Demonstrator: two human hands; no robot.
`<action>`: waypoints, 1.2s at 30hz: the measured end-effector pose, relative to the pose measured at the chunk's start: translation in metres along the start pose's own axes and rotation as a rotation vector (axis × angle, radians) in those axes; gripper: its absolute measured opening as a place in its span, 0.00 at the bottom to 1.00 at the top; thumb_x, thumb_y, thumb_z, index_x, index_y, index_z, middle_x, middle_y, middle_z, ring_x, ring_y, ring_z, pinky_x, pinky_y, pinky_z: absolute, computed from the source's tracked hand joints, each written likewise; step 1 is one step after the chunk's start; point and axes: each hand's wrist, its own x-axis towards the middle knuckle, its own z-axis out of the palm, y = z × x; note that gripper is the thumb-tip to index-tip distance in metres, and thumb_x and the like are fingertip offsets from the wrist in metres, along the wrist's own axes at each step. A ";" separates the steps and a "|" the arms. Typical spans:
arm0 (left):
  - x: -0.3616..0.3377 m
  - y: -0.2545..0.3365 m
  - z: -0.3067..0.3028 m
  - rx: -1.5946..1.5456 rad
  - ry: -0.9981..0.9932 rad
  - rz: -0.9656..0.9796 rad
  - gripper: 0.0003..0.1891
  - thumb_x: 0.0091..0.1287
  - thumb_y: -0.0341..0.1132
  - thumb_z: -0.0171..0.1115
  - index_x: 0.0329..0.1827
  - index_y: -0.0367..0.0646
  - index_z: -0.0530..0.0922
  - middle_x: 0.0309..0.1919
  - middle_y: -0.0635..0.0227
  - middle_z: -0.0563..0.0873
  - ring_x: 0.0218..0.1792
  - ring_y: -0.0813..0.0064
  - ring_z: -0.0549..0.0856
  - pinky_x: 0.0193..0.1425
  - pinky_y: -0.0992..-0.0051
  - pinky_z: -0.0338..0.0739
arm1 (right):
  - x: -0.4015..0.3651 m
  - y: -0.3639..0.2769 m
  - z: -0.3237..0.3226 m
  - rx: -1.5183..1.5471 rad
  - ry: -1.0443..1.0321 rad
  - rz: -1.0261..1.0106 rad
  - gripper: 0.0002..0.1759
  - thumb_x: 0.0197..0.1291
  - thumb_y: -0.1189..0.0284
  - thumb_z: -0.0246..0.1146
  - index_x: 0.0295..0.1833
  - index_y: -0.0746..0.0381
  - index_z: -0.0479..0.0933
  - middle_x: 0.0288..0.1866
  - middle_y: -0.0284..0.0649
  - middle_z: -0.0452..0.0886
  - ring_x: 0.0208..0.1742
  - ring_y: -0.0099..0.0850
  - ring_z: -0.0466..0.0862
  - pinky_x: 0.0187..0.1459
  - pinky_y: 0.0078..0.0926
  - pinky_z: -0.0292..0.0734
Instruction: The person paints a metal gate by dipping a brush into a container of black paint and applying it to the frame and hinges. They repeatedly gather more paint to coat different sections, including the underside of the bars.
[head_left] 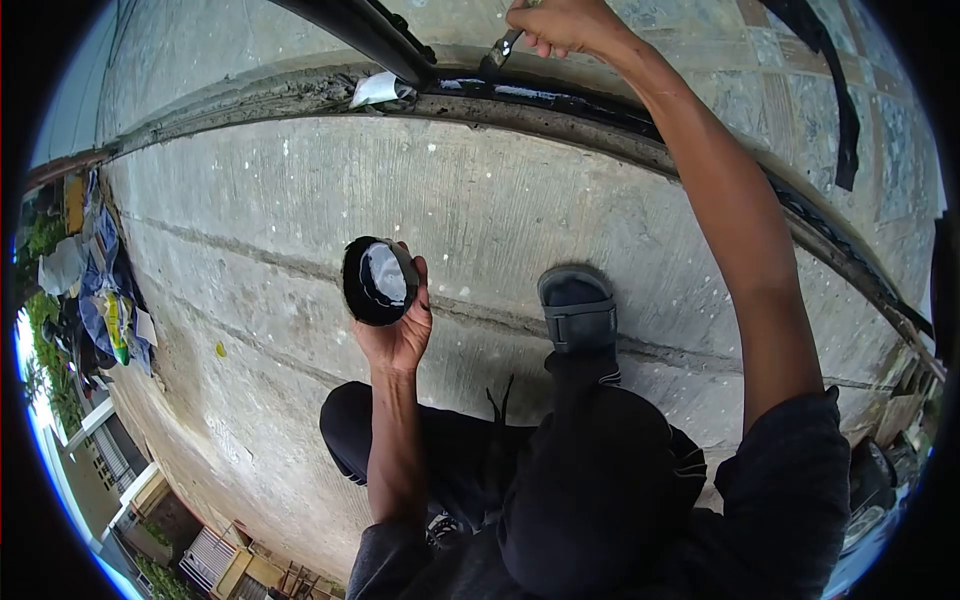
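Observation:
My left hand (402,335) is wrapped round a small round container (354,287), blackened inside, with glossy dark paint that reflects the sky. At the top of the view, my right hand (566,26) grips a paintbrush (501,52) by its handle. The dark bristles point down and touch, or nearly touch, a black metal rail (540,98) that looks wet and shiny. Beside the brush, a slanting black post (362,38) meets the rail. A crumpled silvery sheet (378,90) lies at the post's foot.
Paint-specked concrete (250,180) spreads under me, crossed by grooves. My sandalled foot (578,310) stands near the middle. A black strip (838,110) lies beyond the rail at upper right. Cloths and bags (105,285) are heaped at far left. A vehicle (875,490) shows at lower right.

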 end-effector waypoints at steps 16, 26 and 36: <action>0.000 -0.013 0.007 0.000 0.059 0.107 0.29 0.76 0.56 0.54 0.68 0.42 0.73 0.60 0.50 0.81 0.64 0.44 0.80 0.57 0.50 0.87 | -0.094 0.036 0.096 -0.427 0.158 -0.613 0.09 0.61 0.75 0.64 0.45 0.63 0.87 0.33 0.46 0.81 0.25 0.44 0.82 0.32 0.38 0.78; 0.001 -0.007 0.006 -0.006 0.016 0.151 0.30 0.75 0.57 0.55 0.68 0.41 0.73 0.59 0.51 0.82 0.63 0.44 0.80 0.56 0.52 0.88 | -0.137 -0.028 0.023 0.161 0.303 -0.137 0.10 0.64 0.77 0.66 0.50 0.66 0.86 0.32 0.36 0.86 0.26 0.23 0.84 0.24 0.18 0.74; 0.013 0.002 0.057 0.214 0.050 0.042 0.33 0.75 0.62 0.50 0.65 0.40 0.74 0.55 0.53 0.85 0.50 0.59 0.89 0.50 0.58 0.91 | -0.183 -0.090 0.007 0.429 0.354 -0.303 0.12 0.67 0.75 0.68 0.51 0.72 0.82 0.33 0.43 0.86 0.29 0.23 0.86 0.24 0.15 0.77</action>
